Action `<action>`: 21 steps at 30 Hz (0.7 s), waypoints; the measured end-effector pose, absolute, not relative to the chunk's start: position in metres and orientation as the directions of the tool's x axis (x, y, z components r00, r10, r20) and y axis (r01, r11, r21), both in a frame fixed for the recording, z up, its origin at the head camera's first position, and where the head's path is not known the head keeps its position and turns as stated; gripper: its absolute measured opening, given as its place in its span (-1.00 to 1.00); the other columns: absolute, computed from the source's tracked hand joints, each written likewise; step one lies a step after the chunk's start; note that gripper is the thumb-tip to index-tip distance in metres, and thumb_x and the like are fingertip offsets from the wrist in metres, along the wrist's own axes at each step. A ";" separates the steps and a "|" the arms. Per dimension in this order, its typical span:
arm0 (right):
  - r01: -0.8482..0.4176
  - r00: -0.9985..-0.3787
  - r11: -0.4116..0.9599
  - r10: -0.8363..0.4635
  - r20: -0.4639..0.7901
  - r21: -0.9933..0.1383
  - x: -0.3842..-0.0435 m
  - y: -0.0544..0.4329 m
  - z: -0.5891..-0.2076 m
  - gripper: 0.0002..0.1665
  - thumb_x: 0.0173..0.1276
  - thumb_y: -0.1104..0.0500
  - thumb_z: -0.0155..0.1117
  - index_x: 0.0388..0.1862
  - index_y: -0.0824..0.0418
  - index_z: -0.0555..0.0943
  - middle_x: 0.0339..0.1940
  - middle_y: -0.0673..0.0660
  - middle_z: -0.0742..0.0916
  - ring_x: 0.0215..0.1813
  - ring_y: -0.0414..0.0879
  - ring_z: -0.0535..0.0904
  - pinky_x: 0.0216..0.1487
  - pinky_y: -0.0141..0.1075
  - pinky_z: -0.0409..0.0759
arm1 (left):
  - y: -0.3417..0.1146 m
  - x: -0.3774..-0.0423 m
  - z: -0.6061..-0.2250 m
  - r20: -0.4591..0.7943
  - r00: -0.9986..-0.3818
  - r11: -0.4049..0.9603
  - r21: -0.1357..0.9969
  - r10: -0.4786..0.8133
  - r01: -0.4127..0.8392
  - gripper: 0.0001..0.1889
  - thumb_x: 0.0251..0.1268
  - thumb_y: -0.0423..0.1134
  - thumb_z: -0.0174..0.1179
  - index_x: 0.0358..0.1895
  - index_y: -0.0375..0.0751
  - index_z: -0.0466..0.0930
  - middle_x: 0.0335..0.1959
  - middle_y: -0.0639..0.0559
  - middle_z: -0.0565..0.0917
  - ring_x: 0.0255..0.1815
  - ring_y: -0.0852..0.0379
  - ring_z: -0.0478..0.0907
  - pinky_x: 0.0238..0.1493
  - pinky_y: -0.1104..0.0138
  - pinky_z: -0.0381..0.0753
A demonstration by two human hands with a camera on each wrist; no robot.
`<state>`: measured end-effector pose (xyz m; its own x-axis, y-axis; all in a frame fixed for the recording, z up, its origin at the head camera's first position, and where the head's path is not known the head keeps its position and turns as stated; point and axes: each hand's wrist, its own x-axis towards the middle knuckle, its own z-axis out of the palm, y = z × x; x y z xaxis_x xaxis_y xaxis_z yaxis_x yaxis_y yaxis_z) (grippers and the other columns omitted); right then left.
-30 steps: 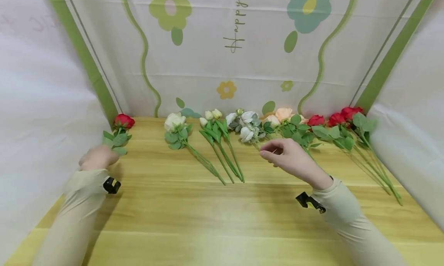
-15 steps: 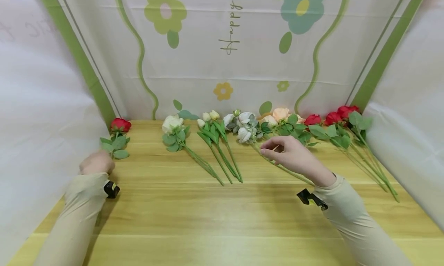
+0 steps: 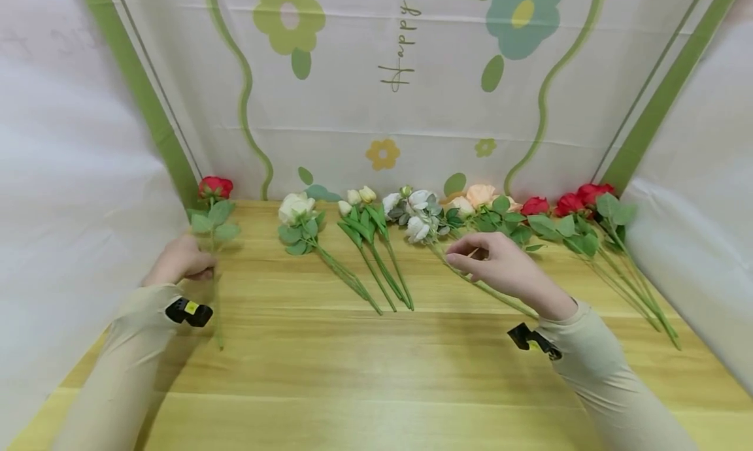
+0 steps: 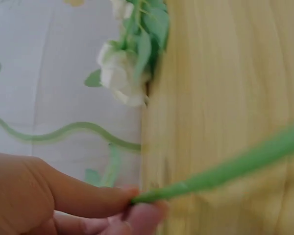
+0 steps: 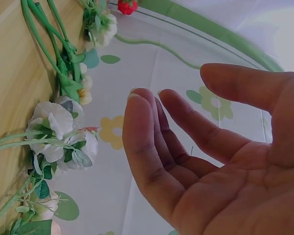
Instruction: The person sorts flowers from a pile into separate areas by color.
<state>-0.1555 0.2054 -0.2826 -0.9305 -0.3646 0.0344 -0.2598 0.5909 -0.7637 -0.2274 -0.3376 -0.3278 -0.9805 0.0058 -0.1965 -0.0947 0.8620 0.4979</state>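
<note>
On the left, my left hand pinches the green stem of a red rose between thumb and fingers. The rose is lifted, its bloom toward the back and the lower stem hanging down toward the front. My right hand hovers above the table with fingers loosely bent, and nothing is in it in the right wrist view. Below and behind it lie white flowers with grey-green leaves, their stems running under the hand.
A cream rose and several pale tulips lie mid-table. Peach roses and more red roses lie to the right. A printed cloth stands at the back, with white sheets on both sides.
My left hand has raised the red rose and shifted it slightly right and back, so its stem now shows. The right hand has barely moved.
</note>
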 end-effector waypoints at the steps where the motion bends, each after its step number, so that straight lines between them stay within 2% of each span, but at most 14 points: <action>1: -0.261 -0.931 0.592 -0.364 0.036 -0.762 -0.156 0.206 -0.282 -0.72 0.46 0.01 0.25 -0.02 0.16 0.67 -0.18 0.10 0.70 -0.26 0.00 0.64 -0.22 -0.14 0.63 | -0.336 -0.227 -0.326 -0.183 -0.983 0.850 0.519 0.005 -0.092 -0.71 0.29 -0.27 0.16 -0.59 -0.29 0.66 -0.68 0.02 0.65 -0.58 0.07 0.64 -0.36 0.28 0.57; 4: -0.259 -0.936 0.606 -0.351 0.039 -0.752 -0.155 0.207 -0.282 -0.68 0.46 -0.03 0.25 -0.02 0.16 0.67 -0.16 0.10 0.70 -0.26 -0.01 0.64 -0.23 -0.15 0.63 | -0.329 -0.228 -0.322 -0.116 -0.993 0.785 0.616 0.004 -0.069 -0.69 0.42 -0.22 0.15 -0.34 -0.44 0.70 -0.56 -0.02 0.70 -0.49 0.06 0.68 -0.32 0.26 0.64; 7: -0.257 -0.937 0.601 -0.346 0.044 -0.757 -0.156 0.207 -0.282 -0.65 0.45 -0.06 0.25 -0.01 0.17 0.67 -0.17 0.10 0.70 -0.25 -0.01 0.63 -0.22 -0.14 0.63 | -0.318 -0.227 -0.316 -0.033 -0.999 0.680 0.733 -0.008 -0.030 -0.61 0.46 -0.15 0.16 -0.07 -0.55 0.61 -0.42 -0.04 0.72 -0.42 0.10 0.69 -0.30 0.28 0.67; 10: -0.246 -0.936 0.578 -0.351 0.036 -0.778 -0.155 0.204 -0.283 -0.67 0.45 -0.03 0.26 -0.03 0.18 0.67 -0.19 0.11 0.70 -0.23 0.01 0.62 -0.20 -0.10 0.63 | -0.301 -0.223 -0.307 0.024 -1.000 0.560 0.828 -0.004 0.017 -0.51 0.45 -0.07 0.18 0.06 -0.55 0.54 -0.33 -0.01 0.72 -0.34 0.13 0.69 -0.26 0.30 0.67; 16: -0.236 -0.921 0.517 -0.389 0.020 -0.823 -0.151 0.198 -0.288 -0.63 0.45 -0.03 0.26 0.01 0.23 0.64 -0.14 0.14 0.68 -0.18 0.03 0.61 -0.16 -0.15 0.63 | -0.260 -0.205 -0.291 0.101 -0.993 0.362 0.925 0.065 0.118 -0.54 0.43 -0.07 0.20 0.06 -0.48 0.51 -0.27 0.04 0.71 -0.26 0.13 0.66 -0.22 0.29 0.66; 21: -0.217 -0.909 0.456 -0.418 0.008 -0.863 -0.148 0.188 -0.291 -0.63 0.45 -0.02 0.27 0.01 0.23 0.64 -0.15 0.15 0.69 -0.17 0.06 0.63 -0.14 -0.12 0.63 | -0.225 -0.192 -0.289 0.171 -0.979 0.246 0.950 0.111 0.194 -0.63 0.41 -0.16 0.23 0.02 -0.47 0.53 -0.24 -0.06 0.70 -0.25 0.08 0.65 -0.24 0.27 0.67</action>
